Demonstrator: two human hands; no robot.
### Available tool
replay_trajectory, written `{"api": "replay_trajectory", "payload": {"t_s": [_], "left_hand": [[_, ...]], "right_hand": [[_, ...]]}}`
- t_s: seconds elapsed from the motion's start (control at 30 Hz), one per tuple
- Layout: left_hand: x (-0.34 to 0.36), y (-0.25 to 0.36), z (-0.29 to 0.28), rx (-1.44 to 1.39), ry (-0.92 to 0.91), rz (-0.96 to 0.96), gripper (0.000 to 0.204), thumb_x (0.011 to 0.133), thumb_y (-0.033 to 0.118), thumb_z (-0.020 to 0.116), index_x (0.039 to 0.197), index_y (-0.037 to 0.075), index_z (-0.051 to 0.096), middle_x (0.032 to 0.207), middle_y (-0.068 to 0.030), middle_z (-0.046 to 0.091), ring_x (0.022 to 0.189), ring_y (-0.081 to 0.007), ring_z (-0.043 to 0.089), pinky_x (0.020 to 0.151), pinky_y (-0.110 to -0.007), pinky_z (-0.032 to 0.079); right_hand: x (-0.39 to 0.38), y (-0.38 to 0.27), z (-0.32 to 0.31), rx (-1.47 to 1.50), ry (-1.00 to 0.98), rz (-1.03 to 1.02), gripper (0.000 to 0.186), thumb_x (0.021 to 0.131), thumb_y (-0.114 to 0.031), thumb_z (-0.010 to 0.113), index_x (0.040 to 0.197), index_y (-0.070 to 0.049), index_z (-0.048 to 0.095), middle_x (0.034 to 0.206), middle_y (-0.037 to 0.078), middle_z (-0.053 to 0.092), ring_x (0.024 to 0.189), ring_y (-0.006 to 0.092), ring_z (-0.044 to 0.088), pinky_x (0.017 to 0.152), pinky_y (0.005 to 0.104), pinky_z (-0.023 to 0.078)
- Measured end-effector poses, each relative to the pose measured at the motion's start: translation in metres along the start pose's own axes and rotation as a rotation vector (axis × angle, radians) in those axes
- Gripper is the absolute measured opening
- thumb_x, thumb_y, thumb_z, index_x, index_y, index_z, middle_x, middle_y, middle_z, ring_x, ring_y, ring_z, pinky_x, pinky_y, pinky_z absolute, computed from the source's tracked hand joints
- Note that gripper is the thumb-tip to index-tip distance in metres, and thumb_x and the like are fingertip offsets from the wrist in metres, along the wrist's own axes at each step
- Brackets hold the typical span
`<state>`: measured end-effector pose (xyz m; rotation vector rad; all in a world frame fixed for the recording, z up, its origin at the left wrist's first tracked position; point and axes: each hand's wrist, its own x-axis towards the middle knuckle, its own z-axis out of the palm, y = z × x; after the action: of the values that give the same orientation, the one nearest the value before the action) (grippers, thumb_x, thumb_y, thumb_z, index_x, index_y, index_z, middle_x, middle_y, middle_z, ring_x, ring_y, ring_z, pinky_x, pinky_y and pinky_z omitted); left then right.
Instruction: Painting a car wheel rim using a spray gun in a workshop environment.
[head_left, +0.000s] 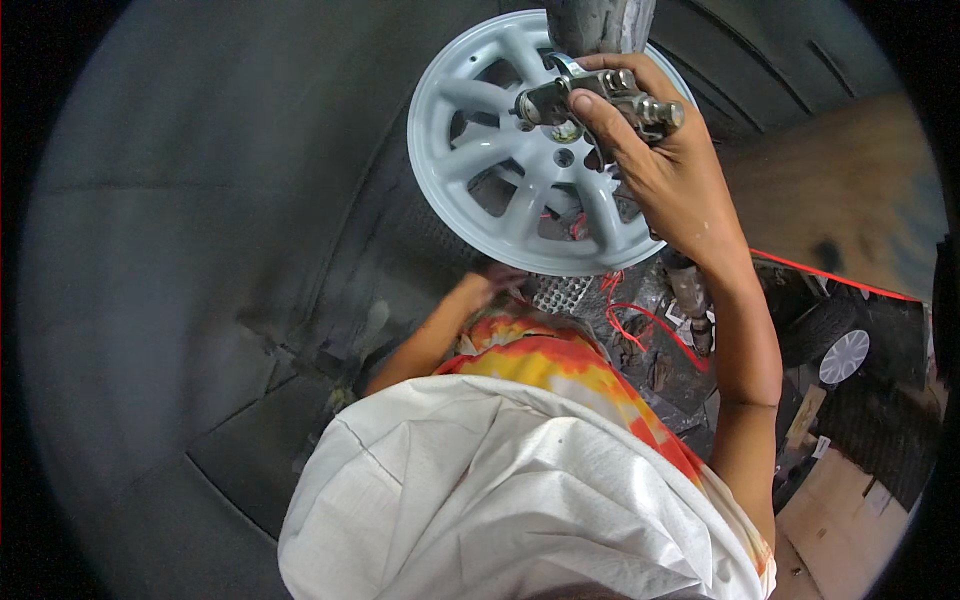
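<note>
My right hand [660,160] is wrapped round a metal spray gun [545,103], held over the upper part of a glossy white wheel rim [485,155]. A grey metal cup [600,25] shows at the top edge, just above the gun. The gun's nozzle end points left across the rim's spokes. My left hand [495,282] hangs low by my waist, beneath the rim's lower edge. It is dark and smeared, so its fingers cannot be made out.
A red hose [655,318] loops below the rim beside a dark metal fitting [688,290]. Further right lie a brown board [840,190] with a red edge and a small silver wheel cover [844,357]. Dark grey panels [220,220] line the left.
</note>
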<state>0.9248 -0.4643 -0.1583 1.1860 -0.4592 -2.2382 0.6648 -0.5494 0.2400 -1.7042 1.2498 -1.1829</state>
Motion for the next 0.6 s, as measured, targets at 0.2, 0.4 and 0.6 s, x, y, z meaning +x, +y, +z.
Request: {"api": "replay_trajectory", "payload": {"t_s": [0.2, 0.4, 0.6], "left_hand": [[0.013, 0.116, -0.012, -0.047, 0.438, 0.27, 0.04, 0.107, 0.031, 0.06, 0.138, 0.007, 0.061, 0.127, -0.0082, 0.071, 0.109, -0.019, 0.071, 0.093, -0.036, 0.061], [0.007, 0.097, 0.03, 0.066, 0.428, 0.374, 0.046, 0.104, 0.037, 0.066, 0.14, 0.01, 0.061, 0.124, -0.0053, 0.071, 0.108, -0.0193, 0.069, 0.09, -0.034, 0.059], [0.034, 0.031, 0.028, 0.107, 0.194, 0.207, 0.038, 0.1, 0.027, 0.069, 0.135, 0.012, 0.062, 0.124, -0.0057, 0.069, 0.113, -0.0215, 0.068, 0.096, -0.04, 0.057]], "right_hand": [[0.011, -0.003, -0.003, -0.151, 0.094, 0.059, 0.028, 0.105, -0.023, 0.07, 0.125, -0.003, 0.067, 0.082, -0.002, 0.062, 0.073, 0.0058, 0.054, 0.065, 0.0234, 0.045], [0.022, 0.01, -0.015, -0.233, 0.195, 0.034, 0.031, 0.104, -0.025, 0.071, 0.127, -0.005, 0.067, 0.083, 0.001, 0.065, 0.075, 0.0064, 0.056, 0.066, 0.0252, 0.047], [0.057, 0.063, 0.019, -0.253, 0.186, 0.015, 0.031, 0.103, -0.028, 0.071, 0.124, -0.006, 0.067, 0.075, 0.008, 0.067, 0.064, 0.0123, 0.063, 0.061, 0.0309, 0.051]]}}
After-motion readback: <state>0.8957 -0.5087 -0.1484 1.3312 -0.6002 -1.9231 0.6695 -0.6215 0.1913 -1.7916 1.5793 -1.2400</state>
